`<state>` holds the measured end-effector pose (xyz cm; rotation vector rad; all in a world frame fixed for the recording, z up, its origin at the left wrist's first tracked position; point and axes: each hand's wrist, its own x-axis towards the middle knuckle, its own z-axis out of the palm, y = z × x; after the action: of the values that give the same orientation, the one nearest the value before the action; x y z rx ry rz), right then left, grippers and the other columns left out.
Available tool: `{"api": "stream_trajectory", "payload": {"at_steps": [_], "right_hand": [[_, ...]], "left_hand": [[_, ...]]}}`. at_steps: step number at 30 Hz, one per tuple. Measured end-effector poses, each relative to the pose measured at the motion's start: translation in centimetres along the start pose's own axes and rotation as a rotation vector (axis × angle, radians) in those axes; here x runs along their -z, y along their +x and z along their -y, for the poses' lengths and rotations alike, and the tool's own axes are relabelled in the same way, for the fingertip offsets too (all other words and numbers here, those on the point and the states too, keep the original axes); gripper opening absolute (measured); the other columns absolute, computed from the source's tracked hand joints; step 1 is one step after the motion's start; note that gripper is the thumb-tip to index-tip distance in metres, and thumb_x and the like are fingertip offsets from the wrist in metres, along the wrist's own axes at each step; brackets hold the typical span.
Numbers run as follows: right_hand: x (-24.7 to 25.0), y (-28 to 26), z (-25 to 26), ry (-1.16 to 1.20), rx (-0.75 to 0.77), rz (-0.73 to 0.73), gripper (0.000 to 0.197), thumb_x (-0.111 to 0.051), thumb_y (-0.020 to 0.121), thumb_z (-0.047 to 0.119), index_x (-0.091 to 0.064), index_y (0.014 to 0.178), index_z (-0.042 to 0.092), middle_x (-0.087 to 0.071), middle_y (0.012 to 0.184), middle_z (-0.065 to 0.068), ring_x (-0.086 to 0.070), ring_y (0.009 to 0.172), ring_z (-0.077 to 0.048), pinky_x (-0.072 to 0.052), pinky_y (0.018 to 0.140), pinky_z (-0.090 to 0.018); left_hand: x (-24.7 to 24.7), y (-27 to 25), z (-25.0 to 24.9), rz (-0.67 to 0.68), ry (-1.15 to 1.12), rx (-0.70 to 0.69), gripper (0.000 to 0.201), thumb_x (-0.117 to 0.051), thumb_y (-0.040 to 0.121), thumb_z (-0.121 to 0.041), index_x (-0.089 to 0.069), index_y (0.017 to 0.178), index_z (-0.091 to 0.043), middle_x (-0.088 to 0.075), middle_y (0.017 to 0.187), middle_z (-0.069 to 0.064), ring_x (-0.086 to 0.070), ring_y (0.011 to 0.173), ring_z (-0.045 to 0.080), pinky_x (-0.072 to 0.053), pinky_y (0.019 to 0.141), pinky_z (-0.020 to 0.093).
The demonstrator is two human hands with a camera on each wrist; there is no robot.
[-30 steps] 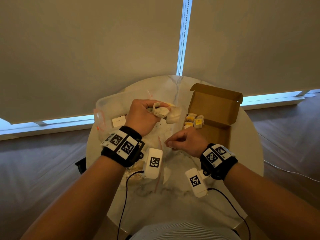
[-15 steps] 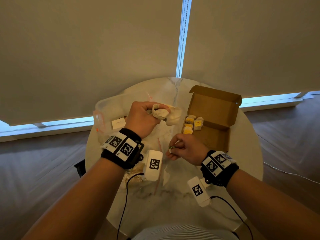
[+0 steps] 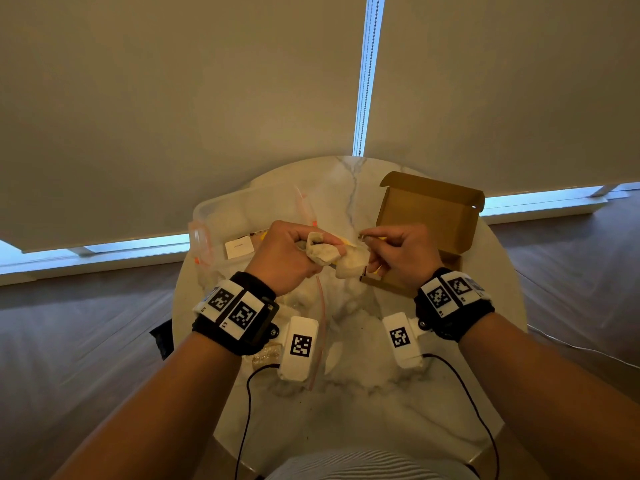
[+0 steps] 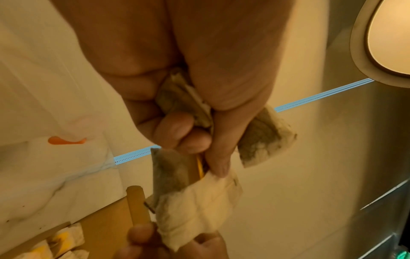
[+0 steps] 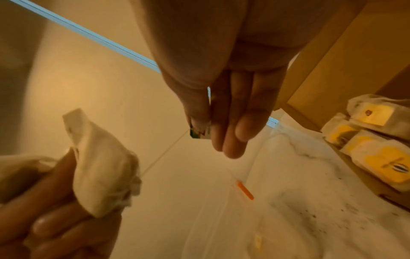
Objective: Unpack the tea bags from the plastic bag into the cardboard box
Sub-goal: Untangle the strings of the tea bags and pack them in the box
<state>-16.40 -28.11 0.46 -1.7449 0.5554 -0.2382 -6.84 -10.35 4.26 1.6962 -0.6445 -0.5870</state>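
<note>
Your left hand (image 3: pixel 284 258) is fisted round a clump of tea bags (image 3: pixel 323 252), fingers (image 4: pixel 175 129) curled tight on them, held above the bench (image 3: pixel 346 358) between the plastic bag (image 3: pixel 242 216) and the box (image 3: pixel 429 216).

Your right hand (image 3: pixel 398 254) has thumb and forefinger pinched on a small paper tag (image 5: pixel 199 133); the other fingers (image 5: pixel 235 122) lie straight and loose.

Key relation: a thin string (image 5: pixel 164 154) runs from that tag down and left to the clump in the left fist. So the string's long axis points from the right pinch back toward the left hand, roughly across the bench, and it looks near taut.

The box sits directly behind and under your right hand, lid up, with several yellow-tagged bags (image 5: pixel 377 157) already stacked in its near left corner. Right hand is the nearer one to the box by far.

My read: you're teasing one bag out of the clump by its tag. Pull along the string line, away from the left fist and toward the box. Go easy, since a snagged string could tear off.

The plastic bag lies flat to the left. I can't tell whether more bags remain in it.
</note>
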Motion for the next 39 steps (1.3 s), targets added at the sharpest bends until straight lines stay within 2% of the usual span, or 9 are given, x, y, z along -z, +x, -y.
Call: {"api": "stream_trajectory", "payload": {"at_steps": [3, 6, 12, 17, 23, 25, 28, 31, 39], "right_hand": [[0.3, -0.2, 0.9, -0.025, 0.074, 0.013, 0.017, -0.059, 0.091, 0.001, -0.071, 0.104, 0.005, -0.071, 0.078, -0.004, -0.068, 0.063, -0.004, -0.055, 0.061, -0.016], [0.4, -0.5, 1.6, -0.041, 0.131, 0.021, 0.016, -0.060, 0.092, 0.007, -0.072, 0.103, 0.006, -0.074, 0.085, -0.007, -0.070, 0.074, -0.011, -0.058, 0.069, -0.022], [0.3, -0.9, 2.6, 0.010, 0.178, 0.019, 0.023, -0.063, 0.090, 0.004, -0.064, 0.113, 0.008, -0.075, 0.082, -0.008, -0.072, 0.075, -0.016, -0.059, 0.068, -0.027], [0.4, -1.5, 3.4, -0.128, 0.304, -0.015, 0.009, -0.070, 0.085, 0.011, -0.075, 0.093, 0.012, -0.073, 0.084, 0.000, -0.068, 0.075, -0.011, -0.057, 0.068, -0.025], [0.4, -2.2, 4.8, -0.101, 0.329, 0.085, 0.010, -0.069, 0.086, 0.007, -0.076, 0.092, 0.009, -0.071, 0.070, -0.003, -0.065, 0.059, -0.012, -0.054, 0.058, -0.020], [0.4, -2.6, 5.0, -0.117, 0.327, 0.145, 0.010, -0.069, 0.086, 0.011, -0.076, 0.093, 0.011, -0.072, 0.073, -0.002, -0.067, 0.062, -0.014, -0.058, 0.060, -0.025], [0.3, -2.7, 4.6, -0.134, 0.310, 0.187, 0.014, -0.070, 0.085, 0.011, -0.075, 0.098, 0.013, -0.073, 0.077, 0.000, -0.068, 0.066, -0.015, -0.059, 0.063, -0.029], [0.1, -2.3, 3.8, -0.176, 0.264, 0.151, 0.036, -0.073, 0.082, 0.008, -0.067, 0.116, 0.019, -0.071, 0.077, 0.005, -0.067, 0.071, -0.012, -0.057, 0.070, -0.027], [-0.1, -1.8, 3.7, -0.323, 0.277, 0.016, 0.007, -0.074, 0.082, 0.016, -0.074, 0.084, 0.023, -0.064, 0.090, 0.005, -0.061, 0.076, -0.008, -0.053, 0.066, -0.023]], "left_hand": [[0.0, -0.2, 0.3, 0.007, 0.005, 0.006, 0.020, -0.076, 0.078, 0.002, -0.076, 0.076, -0.019, -0.066, 0.058, -0.010, -0.047, 0.048, 0.007, -0.039, 0.047, 0.021], [0.0, -0.1, 0.7, 0.012, 0.009, 0.019, 0.023, -0.076, 0.078, 0.004, -0.077, 0.076, -0.019, -0.067, 0.059, -0.008, -0.045, 0.048, 0.011, -0.038, 0.047, 0.023], [0.2, 0.0, 1.2, 0.006, 0.013, 0.050, 0.022, -0.074, 0.079, 0.006, -0.077, 0.078, -0.015, -0.068, 0.060, -0.005, -0.044, 0.047, 0.009, -0.037, 0.047, 0.022], [0.0, 0.0, 1.0, 0.003, 0.032, 0.072, 0.020, -0.073, 0.080, 0.007, -0.076, 0.079, -0.012, -0.065, 0.054, -0.010, -0.042, 0.042, 0.002, -0.036, 0.046, 0.019], [-0.3, 0.3, 1.4, -0.038, 0.038, 0.107, 0.025, -0.072, 0.079, 0.008, -0.078, 0.080, -0.016, -0.069, 0.066, 0.006, -0.043, 0.043, 0.005, -0.037, 0.046, 0.020], [-0.3, 0.3, 1.4, -0.051, 0.046, 0.115, 0.032, -0.068, 0.079, 0.012, -0.077, 0.080, -0.018, -0.068, 0.061, -0.002, -0.044, 0.043, 0.004, -0.037, 0.045, 0.019], [-0.2, 0.3, 1.1, -0.066, 0.044, 0.117, 0.044, -0.062, 0.076, 0.020, -0.075, 0.077, -0.023, -0.065, 0.056, -0.009, -0.044, 0.043, 0.003, -0.037, 0.045, 0.018], [-0.2, 0.4, 1.2, -0.076, -0.002, 0.107, 0.046, -0.063, 0.076, 0.019, -0.077, 0.075, -0.025, -0.069, 0.067, 0.007, -0.044, 0.047, 0.009, -0.037, 0.048, 0.023], [-0.2, -0.1, 0.6, -0.098, -0.086, 0.068, 0.015, -0.070, 0.081, 0.006, -0.076, 0.093, -0.001, -0.066, 0.060, -0.002, -0.042, 0.047, 0.008, -0.036, 0.047, 0.020]]}}
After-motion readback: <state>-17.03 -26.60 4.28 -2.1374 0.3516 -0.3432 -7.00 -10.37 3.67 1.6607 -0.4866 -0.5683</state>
